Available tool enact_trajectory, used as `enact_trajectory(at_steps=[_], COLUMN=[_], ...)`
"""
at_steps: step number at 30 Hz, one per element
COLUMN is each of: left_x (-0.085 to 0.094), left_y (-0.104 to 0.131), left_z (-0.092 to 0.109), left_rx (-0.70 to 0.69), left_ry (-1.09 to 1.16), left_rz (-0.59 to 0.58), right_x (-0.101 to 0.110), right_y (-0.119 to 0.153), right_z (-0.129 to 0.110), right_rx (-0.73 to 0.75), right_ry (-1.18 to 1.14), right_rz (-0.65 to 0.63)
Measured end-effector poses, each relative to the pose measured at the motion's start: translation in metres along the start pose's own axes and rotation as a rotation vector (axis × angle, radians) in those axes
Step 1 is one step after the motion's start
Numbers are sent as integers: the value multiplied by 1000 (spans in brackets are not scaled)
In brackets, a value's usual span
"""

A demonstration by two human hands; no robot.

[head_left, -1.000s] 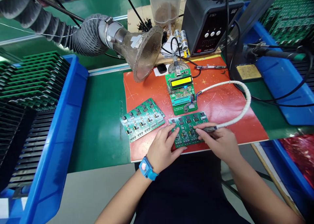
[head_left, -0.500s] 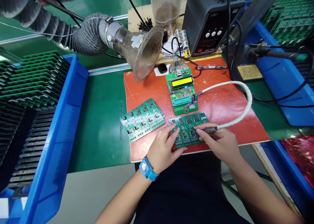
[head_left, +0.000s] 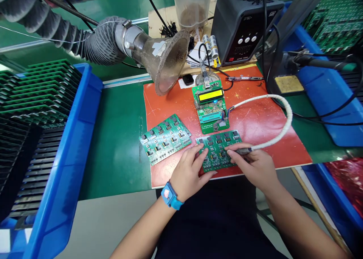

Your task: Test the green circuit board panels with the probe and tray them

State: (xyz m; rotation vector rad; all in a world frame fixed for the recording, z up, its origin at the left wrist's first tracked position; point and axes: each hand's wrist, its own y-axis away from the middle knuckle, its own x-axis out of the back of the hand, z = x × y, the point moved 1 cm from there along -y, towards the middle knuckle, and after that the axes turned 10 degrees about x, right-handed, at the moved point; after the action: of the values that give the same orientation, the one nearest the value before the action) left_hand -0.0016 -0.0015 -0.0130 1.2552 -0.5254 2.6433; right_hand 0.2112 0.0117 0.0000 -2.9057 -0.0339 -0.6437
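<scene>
A green circuit board with small digit displays and chips lies on the red mat in front of me. My left hand rests on its left end, fingers spread and thumb by the near edge. In my right hand is a dark probe, pinched with its tip down at the right part of the board; the exact contact is hidden by my fingers. From the probe a white sleeved cable loops back to a programmer board with a lit yellow screen and a blue light.
More circuit boards lie overlapped at left on the red mat. Blue bins with racked boards flank the bench. A fume funnel hangs behind; a soldering station and an iron in its holder stand back right.
</scene>
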Motion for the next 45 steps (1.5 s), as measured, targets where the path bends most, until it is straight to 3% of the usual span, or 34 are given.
enact_trajectory(at_steps=[45], left_x=[0], left_y=[0], left_z=[-1], left_rx=[1], left_ry=[8], left_rz=[3], right_x=[1], right_y=[-2], right_z=[-5], right_rx=[4], right_ry=[-1], right_rz=[14])
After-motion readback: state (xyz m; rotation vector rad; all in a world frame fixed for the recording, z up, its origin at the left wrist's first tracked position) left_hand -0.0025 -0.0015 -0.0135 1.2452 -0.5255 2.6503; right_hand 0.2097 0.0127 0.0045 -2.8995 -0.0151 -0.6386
